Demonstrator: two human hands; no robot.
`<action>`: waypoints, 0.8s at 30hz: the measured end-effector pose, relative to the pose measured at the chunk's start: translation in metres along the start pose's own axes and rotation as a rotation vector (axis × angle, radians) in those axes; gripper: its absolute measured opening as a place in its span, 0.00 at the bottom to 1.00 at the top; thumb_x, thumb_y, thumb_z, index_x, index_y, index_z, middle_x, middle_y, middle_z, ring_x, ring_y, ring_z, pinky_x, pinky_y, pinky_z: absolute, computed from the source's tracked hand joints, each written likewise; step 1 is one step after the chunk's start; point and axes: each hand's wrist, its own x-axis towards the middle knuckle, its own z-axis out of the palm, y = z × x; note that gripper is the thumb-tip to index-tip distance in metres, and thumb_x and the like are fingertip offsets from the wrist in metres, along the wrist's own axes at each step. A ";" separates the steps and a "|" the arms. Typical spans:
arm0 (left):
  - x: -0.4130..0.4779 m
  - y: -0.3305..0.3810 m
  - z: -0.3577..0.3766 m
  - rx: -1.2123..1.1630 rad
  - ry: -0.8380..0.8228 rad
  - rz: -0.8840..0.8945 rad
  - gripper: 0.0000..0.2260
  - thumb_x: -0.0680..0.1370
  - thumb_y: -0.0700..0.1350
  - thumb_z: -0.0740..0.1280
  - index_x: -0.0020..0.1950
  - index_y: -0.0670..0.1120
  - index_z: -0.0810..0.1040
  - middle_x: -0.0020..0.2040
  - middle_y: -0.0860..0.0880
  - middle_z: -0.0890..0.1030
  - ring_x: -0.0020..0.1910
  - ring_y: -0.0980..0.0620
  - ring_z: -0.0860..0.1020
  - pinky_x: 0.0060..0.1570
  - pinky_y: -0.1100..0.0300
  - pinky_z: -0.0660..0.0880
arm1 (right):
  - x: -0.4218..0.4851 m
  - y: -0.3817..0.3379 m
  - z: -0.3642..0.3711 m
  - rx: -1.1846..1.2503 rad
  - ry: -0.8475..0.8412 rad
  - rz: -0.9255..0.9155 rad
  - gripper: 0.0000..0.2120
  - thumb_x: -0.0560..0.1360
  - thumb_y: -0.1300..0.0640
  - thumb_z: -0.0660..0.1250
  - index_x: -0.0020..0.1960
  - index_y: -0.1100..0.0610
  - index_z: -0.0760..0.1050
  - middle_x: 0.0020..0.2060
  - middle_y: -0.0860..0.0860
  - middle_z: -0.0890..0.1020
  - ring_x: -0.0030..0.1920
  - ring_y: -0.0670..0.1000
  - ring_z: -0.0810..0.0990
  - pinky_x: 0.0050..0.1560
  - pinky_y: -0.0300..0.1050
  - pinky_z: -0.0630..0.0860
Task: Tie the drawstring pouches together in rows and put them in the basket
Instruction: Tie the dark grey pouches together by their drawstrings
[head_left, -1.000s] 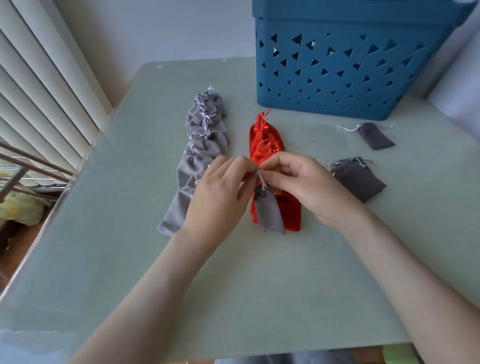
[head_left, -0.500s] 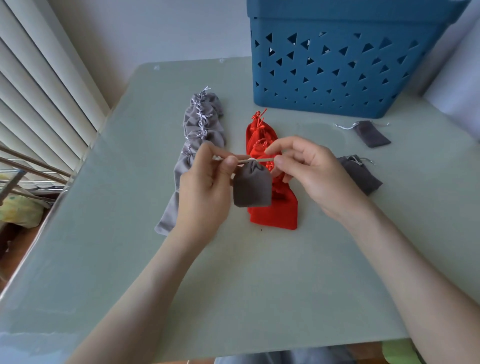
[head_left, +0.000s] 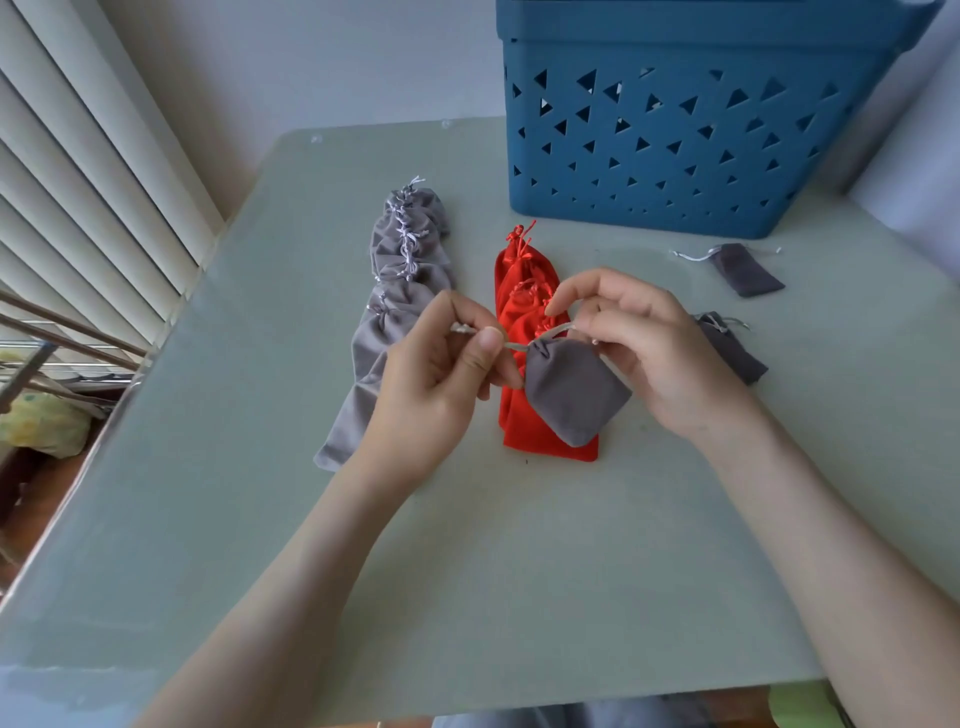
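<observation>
Two tied rows to enter, says the lister. Item 1: grey pouch row, flat on the table, out from the blue basket's left near corner. Item 2: red pouch row, directly in front of the basket, beside item 1 but apart from it.

Loose stock? asks the checker.

Item 3: small grey pouch, held clear of the table in front of the basket, hanging over the near end of the red row. Left hand pinches one end of its drawstring between thumb and forefinger; right hand pinches the cord on the pouch's other side, fingers curled. Items 4 and 5: dark grey pouch by the basket's right near corner; second dark grey pouch further out, partly hidden behind the right hand. Basket contents: not visible.

Hazards to note?

Judgement only. Thin cord, fingertip grip: a slip leaves the mouth slack. Uneven pull drags the cord through its channel, leaving one end too short to knot. Lowered carelessly, the pouch snags red cords and joins the wrong row. A weak knot parts when the row is lifted to the basket.
</observation>
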 end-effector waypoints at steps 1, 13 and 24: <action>0.000 0.001 -0.001 -0.014 -0.015 -0.006 0.06 0.79 0.39 0.59 0.42 0.46 0.69 0.31 0.51 0.80 0.29 0.61 0.76 0.33 0.68 0.70 | -0.001 0.001 0.001 0.007 -0.043 -0.014 0.09 0.71 0.62 0.59 0.45 0.56 0.77 0.30 0.47 0.75 0.36 0.46 0.70 0.38 0.36 0.65; -0.002 0.006 -0.001 -0.081 -0.193 -0.065 0.03 0.77 0.39 0.63 0.43 0.43 0.74 0.32 0.54 0.77 0.32 0.58 0.73 0.35 0.69 0.70 | -0.009 -0.004 0.007 -0.169 -0.275 0.036 0.17 0.74 0.55 0.63 0.49 0.71 0.75 0.28 0.44 0.72 0.28 0.47 0.63 0.30 0.42 0.58; 0.002 -0.001 0.000 -0.004 0.000 -0.072 0.04 0.77 0.40 0.65 0.48 0.49 0.76 0.33 0.56 0.77 0.35 0.55 0.76 0.38 0.64 0.74 | -0.010 -0.005 0.009 -0.167 -0.262 0.012 0.02 0.73 0.58 0.65 0.42 0.55 0.74 0.32 0.52 0.70 0.32 0.47 0.66 0.33 0.36 0.65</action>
